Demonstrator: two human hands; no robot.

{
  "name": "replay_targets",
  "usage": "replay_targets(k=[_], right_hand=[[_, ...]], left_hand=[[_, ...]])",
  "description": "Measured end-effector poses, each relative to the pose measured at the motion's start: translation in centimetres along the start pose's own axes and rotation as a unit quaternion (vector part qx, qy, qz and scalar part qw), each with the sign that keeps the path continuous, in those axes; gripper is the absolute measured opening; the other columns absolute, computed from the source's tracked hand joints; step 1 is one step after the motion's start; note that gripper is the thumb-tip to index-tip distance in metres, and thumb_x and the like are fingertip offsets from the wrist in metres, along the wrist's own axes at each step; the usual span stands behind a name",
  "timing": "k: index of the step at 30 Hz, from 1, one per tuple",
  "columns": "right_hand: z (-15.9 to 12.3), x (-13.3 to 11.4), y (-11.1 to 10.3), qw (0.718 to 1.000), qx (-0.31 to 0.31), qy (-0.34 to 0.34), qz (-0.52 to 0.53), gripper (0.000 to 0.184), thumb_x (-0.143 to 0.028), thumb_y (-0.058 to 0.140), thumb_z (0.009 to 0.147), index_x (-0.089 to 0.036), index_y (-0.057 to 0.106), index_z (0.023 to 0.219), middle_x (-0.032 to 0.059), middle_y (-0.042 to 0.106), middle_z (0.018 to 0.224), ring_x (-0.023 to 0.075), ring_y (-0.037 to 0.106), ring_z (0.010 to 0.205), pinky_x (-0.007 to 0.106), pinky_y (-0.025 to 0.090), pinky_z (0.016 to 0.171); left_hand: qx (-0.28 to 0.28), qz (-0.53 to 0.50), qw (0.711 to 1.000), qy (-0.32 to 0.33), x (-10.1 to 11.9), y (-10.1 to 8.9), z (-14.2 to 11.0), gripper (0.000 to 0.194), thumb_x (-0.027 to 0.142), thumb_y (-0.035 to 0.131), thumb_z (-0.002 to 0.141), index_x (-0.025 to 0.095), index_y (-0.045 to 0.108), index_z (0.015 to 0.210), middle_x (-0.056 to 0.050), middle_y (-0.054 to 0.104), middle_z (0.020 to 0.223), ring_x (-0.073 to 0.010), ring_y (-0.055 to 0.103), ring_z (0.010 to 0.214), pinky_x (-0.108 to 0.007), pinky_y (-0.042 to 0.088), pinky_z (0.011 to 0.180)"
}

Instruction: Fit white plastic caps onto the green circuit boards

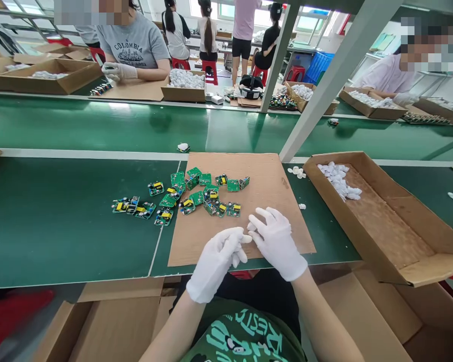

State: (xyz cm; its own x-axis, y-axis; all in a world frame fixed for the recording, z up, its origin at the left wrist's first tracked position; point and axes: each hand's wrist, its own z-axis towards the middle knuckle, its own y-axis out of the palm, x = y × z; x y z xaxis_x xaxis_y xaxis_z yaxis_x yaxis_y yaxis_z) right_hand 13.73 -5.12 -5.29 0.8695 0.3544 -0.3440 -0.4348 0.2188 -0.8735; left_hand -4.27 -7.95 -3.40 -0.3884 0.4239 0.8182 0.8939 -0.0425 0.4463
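Note:
My left hand [222, 256], in a white glove, is held over the near edge of a flat cardboard sheet [275, 186]. Its fingers are pinched together; anything between them is hidden or too small to name. Beside it, my right hand [275, 241], also gloved in white, has its fingers bent and slightly apart, their tips close to the left fingertips. I see nothing held in the right hand. Beyond both hands lie several small green circuit boards [211, 193] with yellow parts, loosely heaped on the sheet. More circuit boards [163, 216] spread leftward onto the green tabletop [60, 226].
At the right, an open cardboard box [388, 221] contains small white pieces [340, 181]. Several white caps [297, 172] lie beside it. Across the back runs a green belt [136, 123] with a white-topped piece [183, 148] at its near edge. A slanted white post [324, 85] rises there. Co-workers sit beyond.

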Motion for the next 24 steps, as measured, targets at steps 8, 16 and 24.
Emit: replay_targets(k=[8,16,24], right_hand=[[-0.8,-2.8,-2.0,0.973,-0.058,-0.02,0.224,0.025,-0.027,0.057,0.095,-0.031,0.061,0.119,0.0045,0.068,0.117,0.0221,0.065,0.105,0.04,0.045,0.099],[-1.1,-3.0,-2.1,0.97,-0.112,-0.054,0.208,0.038,-0.011,0.049,0.094,-0.031,0.057,0.126,0.0033,0.066,0.105,0.0199,0.064,0.103,0.04,0.04,0.101],[-1.5,-3.4,-2.4,0.979,0.031,-0.034,0.197,0.017,-0.008,0.053,0.081,-0.022,0.058,0.087,0.0021,0.067,0.086,0.0211,0.068,0.094,0.045,0.041,0.101]], left_hand=[[-0.046,0.123,0.99,0.049,0.1,0.0,-1.0,0.04,0.033,0.065,0.088,0.017,0.064,0.124,-0.004,0.065,0.086,-0.0134,0.058,0.071,-0.028,0.049,0.072],[0.004,0.118,0.991,0.058,0.0,0.2,-0.8,0.024,0.029,0.063,0.088,0.015,0.058,0.106,0.0,0.065,0.074,-0.0124,0.063,0.063,-0.024,0.052,0.057],[0.069,0.169,0.982,0.057,-0.5,0.3,-0.5,0.027,0.034,0.067,0.084,0.016,0.062,0.103,-0.002,0.069,0.077,-0.0127,0.063,0.056,-0.024,0.052,0.051]])
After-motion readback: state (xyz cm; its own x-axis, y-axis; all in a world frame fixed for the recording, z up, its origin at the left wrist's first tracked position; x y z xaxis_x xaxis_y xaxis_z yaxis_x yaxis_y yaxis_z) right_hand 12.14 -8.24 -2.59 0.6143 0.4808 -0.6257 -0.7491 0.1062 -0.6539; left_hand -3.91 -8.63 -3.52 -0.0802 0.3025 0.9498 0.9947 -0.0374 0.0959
